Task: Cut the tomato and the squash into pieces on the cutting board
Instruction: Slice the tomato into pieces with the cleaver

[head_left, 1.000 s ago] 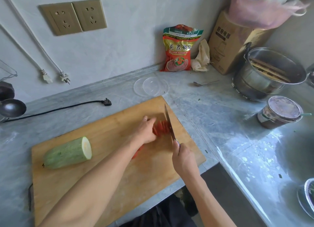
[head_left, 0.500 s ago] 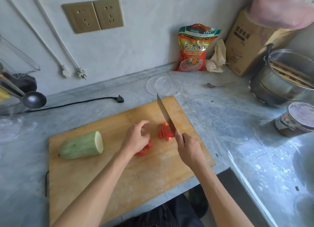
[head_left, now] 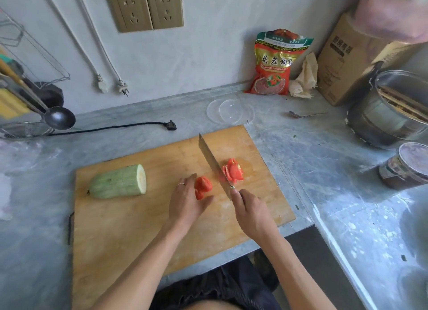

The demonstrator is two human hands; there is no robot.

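Observation:
A wooden cutting board (head_left: 129, 226) lies on the grey counter. A pale green squash (head_left: 118, 182) with one cut end rests on the board's left part, untouched. My left hand (head_left: 187, 202) holds an uncut chunk of red tomato (head_left: 203, 185) near the board's middle. My right hand (head_left: 252, 213) grips the handle of a cleaver (head_left: 214, 165), whose blade stands between that chunk and a pile of tomato slices (head_left: 232, 172) to the right.
Behind the board lie a clear plastic lid (head_left: 229, 111), a black plug and cord (head_left: 170, 125) and a spoon (head_left: 305, 115). A red snack bag (head_left: 274, 64), a cardboard box (head_left: 342, 61), a steel pot (head_left: 391, 110) and a lidded tub (head_left: 407, 166) stand at right. A ladle (head_left: 59, 117) hangs at left.
The cut slices have been pushed right with the blade, away from the remaining tomato chunk. My left hand has drawn back left with that chunk. The camera view has shifted.

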